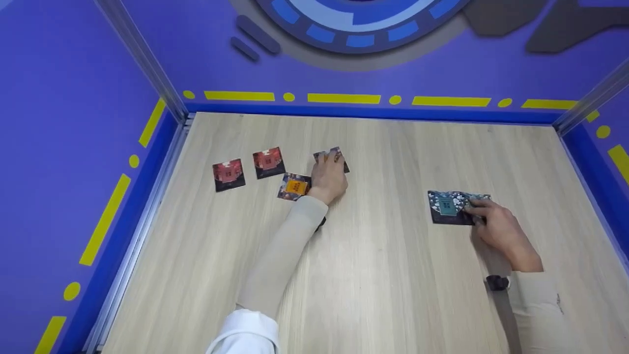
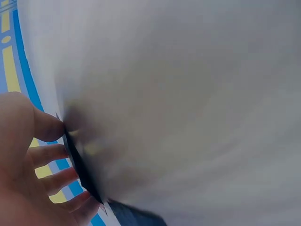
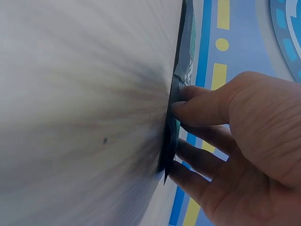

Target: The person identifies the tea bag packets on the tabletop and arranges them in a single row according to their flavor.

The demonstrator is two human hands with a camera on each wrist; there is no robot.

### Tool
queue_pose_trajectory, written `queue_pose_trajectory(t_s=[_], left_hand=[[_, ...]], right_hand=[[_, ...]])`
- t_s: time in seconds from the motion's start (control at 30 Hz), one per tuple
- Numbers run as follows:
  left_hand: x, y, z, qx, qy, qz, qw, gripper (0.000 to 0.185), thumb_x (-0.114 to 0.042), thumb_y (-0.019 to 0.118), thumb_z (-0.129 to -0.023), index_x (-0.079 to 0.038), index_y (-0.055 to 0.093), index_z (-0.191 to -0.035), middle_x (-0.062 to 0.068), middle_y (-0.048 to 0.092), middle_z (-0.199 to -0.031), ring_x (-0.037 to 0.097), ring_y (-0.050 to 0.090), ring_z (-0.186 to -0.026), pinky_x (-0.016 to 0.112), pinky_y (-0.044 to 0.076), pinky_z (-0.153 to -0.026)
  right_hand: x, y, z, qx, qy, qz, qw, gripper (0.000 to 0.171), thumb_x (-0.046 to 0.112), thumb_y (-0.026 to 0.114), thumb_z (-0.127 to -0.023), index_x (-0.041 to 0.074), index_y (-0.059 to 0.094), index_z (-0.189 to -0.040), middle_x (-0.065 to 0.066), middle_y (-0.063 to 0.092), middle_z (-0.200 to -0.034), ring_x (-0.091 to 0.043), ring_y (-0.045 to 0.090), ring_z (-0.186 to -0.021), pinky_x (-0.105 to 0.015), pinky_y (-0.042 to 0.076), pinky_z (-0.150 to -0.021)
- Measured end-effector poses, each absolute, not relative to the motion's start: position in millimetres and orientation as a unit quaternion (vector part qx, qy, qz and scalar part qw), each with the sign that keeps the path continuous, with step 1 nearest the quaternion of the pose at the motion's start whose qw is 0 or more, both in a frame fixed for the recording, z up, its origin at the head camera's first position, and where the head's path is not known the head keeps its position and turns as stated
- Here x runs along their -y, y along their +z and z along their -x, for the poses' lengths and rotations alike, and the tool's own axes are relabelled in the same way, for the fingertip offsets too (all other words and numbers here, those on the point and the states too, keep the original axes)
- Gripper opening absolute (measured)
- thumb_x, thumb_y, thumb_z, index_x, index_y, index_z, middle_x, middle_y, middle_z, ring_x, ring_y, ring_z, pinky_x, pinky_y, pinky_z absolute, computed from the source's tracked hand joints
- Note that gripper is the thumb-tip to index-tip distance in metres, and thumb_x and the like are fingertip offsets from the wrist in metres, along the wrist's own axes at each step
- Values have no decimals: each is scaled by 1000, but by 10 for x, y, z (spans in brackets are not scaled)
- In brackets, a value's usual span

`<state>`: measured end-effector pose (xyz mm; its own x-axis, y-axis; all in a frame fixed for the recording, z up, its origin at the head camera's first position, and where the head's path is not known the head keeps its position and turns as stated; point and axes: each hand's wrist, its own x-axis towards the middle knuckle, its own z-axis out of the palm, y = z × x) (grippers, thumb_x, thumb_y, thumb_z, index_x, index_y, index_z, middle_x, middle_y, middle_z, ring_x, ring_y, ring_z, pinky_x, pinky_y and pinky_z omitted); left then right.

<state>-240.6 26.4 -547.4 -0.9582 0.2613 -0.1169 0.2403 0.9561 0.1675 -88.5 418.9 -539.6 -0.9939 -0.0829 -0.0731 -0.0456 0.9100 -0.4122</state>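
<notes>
Near the table's middle, my left hand bends over a small flat packet with an orange label and grips its edges, covering most of it. In the left wrist view, the thumb and fingertips touch that dark packet, which lies close to the tabletop. Another orange-labelled packet lies beside the hand, partly under the wrist. On the right, my right hand holds the right end of a green-labelled packet with white flower print. A similar green-labelled packet adjoins it on the left; where they meet is partly hidden.
Two red-and-black packets lie at the back left. The wooden tabletop is bounded by blue printed panels at the back and sides, with a metal rail along the left.
</notes>
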Motion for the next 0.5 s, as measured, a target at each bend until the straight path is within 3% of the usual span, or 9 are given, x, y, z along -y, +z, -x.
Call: queue_pose_trajectory(t_s=[0.5], left_hand=[[-473,-5470,2206,-981,79,-166,58,46,-20,51,-109,-15,57,-154,7,49,-163,35,41,-153,44,46,-120]], right_hand=[[-4182,-5377,890,-972,-225,28,57,42,-7,60,-96,-10,64,-138,-34,47,-157,-66,40,-142,-77,37,-112]])
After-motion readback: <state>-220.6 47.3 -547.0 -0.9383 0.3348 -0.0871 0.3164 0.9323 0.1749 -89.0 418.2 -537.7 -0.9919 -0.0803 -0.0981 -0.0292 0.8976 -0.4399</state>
